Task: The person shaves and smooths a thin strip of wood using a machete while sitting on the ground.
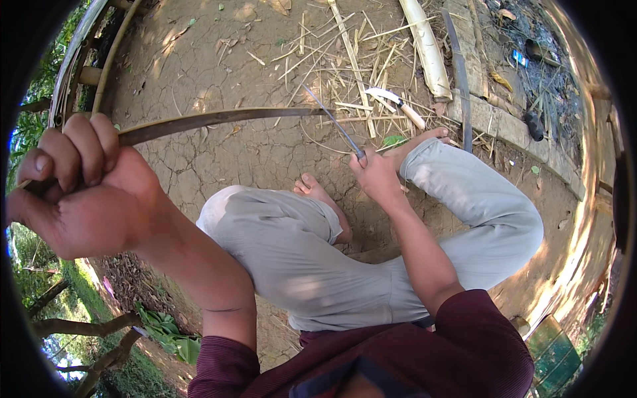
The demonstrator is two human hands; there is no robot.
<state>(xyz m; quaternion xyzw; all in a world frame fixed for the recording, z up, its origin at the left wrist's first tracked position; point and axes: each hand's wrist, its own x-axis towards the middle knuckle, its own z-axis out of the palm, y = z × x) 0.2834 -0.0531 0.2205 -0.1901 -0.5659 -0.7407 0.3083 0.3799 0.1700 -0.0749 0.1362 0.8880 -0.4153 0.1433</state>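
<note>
Left hand closed round end of long dark strip, held above bare ground. Right hand grips thin blade, crossing strip's far end; contact unclear. Pale slivers lie scattered; work seems partway, remainder uncertain.

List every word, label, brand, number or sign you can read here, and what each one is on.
No readable text.
Small blue scrap: any print is too small to read.
Long strip, thin blade and curved knife: no lettering visible.
</note>
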